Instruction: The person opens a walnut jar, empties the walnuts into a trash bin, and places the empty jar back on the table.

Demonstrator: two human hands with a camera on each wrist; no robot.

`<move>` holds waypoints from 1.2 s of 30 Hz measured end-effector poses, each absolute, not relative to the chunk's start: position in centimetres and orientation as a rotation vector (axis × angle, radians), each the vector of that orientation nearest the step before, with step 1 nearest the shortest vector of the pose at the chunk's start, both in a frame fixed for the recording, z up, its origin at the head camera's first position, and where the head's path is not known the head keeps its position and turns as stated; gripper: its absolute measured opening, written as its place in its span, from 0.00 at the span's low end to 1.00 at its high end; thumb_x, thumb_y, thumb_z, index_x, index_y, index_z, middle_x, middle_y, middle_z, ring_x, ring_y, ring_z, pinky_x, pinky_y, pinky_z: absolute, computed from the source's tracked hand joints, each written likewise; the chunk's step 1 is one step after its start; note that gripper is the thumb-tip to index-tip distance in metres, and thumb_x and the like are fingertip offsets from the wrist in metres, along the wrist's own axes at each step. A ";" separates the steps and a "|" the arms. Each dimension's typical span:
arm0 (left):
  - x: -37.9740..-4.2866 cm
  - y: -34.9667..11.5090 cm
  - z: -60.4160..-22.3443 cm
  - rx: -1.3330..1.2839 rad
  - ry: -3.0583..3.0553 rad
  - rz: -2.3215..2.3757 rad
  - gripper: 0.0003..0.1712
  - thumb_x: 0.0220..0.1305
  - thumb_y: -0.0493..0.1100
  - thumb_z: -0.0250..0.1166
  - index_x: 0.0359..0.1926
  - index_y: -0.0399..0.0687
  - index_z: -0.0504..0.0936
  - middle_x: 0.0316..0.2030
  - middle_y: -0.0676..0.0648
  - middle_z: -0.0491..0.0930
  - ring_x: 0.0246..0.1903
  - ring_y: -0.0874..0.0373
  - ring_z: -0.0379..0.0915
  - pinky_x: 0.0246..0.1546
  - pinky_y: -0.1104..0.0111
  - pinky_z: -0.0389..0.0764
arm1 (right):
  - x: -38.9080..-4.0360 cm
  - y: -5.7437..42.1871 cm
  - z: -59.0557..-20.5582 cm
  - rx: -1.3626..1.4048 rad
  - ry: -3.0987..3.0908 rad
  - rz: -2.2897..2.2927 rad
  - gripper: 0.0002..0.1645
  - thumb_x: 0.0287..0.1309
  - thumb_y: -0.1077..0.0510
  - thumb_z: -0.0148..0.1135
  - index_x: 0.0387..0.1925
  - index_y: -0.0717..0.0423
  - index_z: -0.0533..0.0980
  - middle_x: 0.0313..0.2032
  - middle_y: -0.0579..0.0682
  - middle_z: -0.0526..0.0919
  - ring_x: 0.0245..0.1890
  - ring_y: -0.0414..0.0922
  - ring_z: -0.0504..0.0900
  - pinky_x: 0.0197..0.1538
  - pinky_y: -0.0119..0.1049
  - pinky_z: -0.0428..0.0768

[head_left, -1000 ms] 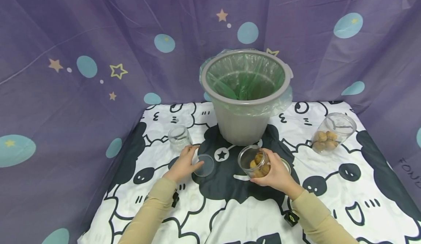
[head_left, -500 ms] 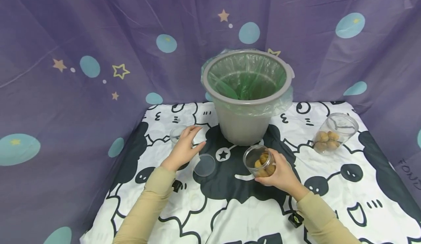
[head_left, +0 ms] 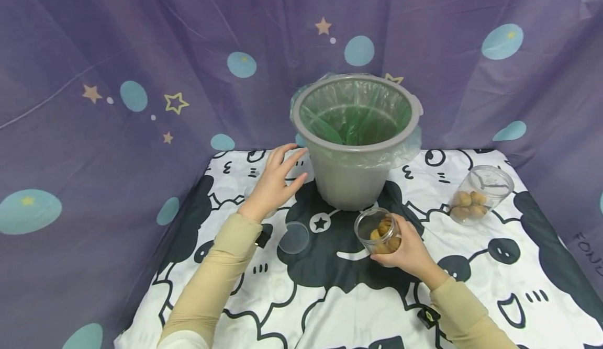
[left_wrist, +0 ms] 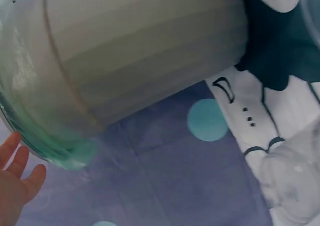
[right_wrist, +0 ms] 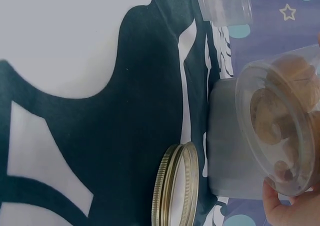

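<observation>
My right hand (head_left: 410, 249) grips a clear jar (head_left: 365, 226) tilted above the cloth, its wide mouth turned up and left. Inside it lie several round brown pieces (head_left: 387, 234) that look like walnuts; through the jar's base (right_wrist: 272, 128) they show in the right wrist view. My left hand (head_left: 278, 181) holds nothing; its fingers are spread, with the tips beside the bin (head_left: 350, 181). In the left wrist view that hand (left_wrist: 15, 181) shows near the green bag (left_wrist: 65, 153) over the bin's rim. Below the left hand lies a round clear piece (head_left: 294, 238).
On the right, another clear jar (head_left: 490, 181) leans with several brown pieces in its bottom. A clear jar (left_wrist: 295, 186) stands at the left, mostly hidden behind the left hand in the head view. A gold ribbed lid (right_wrist: 162, 191) lies below the held jar. Purple curtain (head_left: 165, 35) surrounds the table.
My left hand has moved away from beside the round clear piece, forward and up toward the bin's left side. The right hand has shifted slightly right, still gripping the jar.
</observation>
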State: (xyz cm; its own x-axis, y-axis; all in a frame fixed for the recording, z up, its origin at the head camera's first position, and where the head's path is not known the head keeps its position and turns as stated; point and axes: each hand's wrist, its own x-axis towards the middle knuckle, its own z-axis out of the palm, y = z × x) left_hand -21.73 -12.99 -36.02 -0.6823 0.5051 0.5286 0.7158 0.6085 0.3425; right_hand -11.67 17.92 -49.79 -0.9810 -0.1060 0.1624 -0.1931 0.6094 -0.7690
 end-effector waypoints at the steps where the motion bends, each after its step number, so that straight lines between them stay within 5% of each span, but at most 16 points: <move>1: -21.9 -12.8 -35.7 -0.989 -2.455 -0.753 0.30 0.64 0.40 0.62 0.66 0.44 0.67 0.63 0.36 0.61 0.64 0.42 0.55 0.61 0.50 0.64 | -11.7 18.0 -49.8 0.253 -2.727 1.324 0.60 0.24 0.53 0.83 0.62 0.63 0.62 0.48 0.62 0.73 0.48 0.55 0.71 0.48 0.56 0.75; 36: -25.0 -8.9 -33.9 -1.088 -2.133 -0.767 0.10 0.61 0.36 0.64 0.44 0.41 0.84 0.45 0.41 0.77 0.48 0.48 0.72 0.58 0.63 0.69 | -12.7 21.1 -48.4 0.235 -2.631 1.300 0.59 0.26 0.55 0.83 0.62 0.66 0.61 0.50 0.64 0.73 0.48 0.59 0.72 0.49 0.57 0.71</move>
